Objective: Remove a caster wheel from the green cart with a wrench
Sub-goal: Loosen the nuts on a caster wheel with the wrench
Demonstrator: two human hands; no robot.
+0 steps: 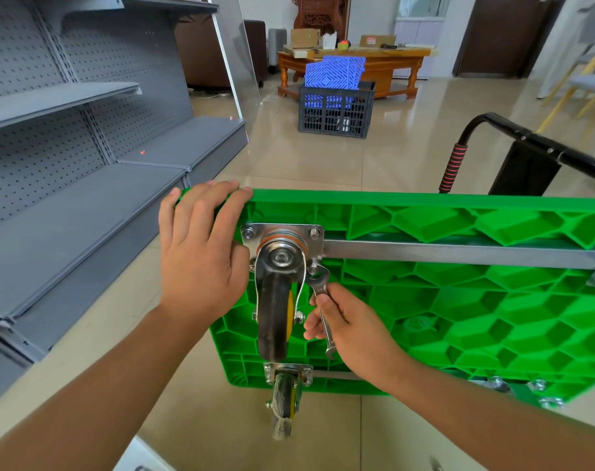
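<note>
The green cart (459, 300) stands on its side, its ribbed underside facing me. A caster wheel (275, 314) with a black tyre hangs from a steel mounting plate (282, 232) near the cart's upper left corner. My left hand (201, 253) lies over that corner, fingers curled over the top edge. My right hand (347, 328) grips a silver wrench (323, 307); its open jaw sits on the bolt at the plate's lower right corner. A second caster (286, 399) is fixed lower down.
Grey metal shelving (68, 164) runs along the left. The cart's black handle (513, 137) with a red-striped grip sticks out at upper right. Behind it stand a dark crate (337, 110) holding blue plastic panels, and a wooden table (357, 62). The floor is tiled.
</note>
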